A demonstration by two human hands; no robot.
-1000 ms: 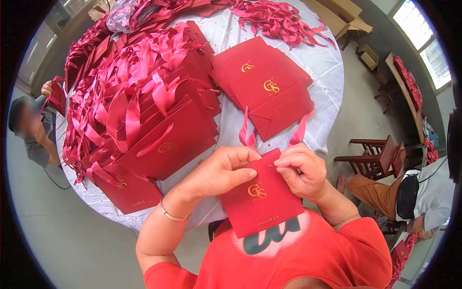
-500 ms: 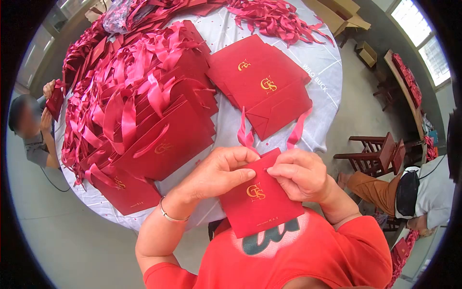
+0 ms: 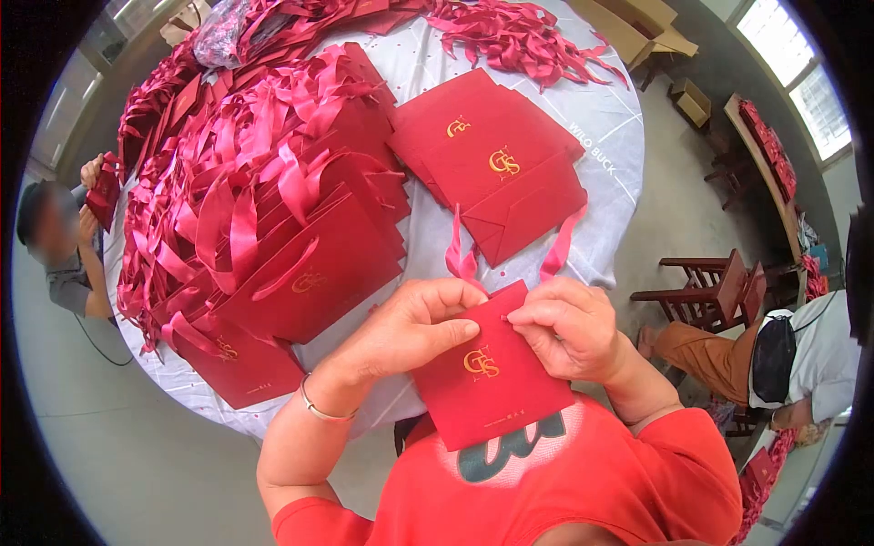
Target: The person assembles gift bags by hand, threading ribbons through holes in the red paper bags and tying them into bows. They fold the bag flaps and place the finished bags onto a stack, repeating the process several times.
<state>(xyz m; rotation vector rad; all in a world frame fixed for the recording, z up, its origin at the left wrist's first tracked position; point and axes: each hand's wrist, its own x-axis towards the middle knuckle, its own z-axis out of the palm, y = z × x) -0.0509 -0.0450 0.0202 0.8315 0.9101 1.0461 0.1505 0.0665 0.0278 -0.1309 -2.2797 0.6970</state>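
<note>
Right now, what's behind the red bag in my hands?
Your red shirt and part of its dark print show below the red bag, which hides the rest.

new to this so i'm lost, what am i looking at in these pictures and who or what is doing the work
There is no machine here: a person works with two bare hands. Every picture comes from one camera worn on their head, looking forward and down.

The left hand holds a small red paper bag with gold lettering near its top. The right hand pinches at the bag's upper part; exactly what is too small to tell.

On the round table with a white cloth are crowded red bags with pink ribbon handles, flat red bags in a stack and a heap of loose pink ribbons.
</note>
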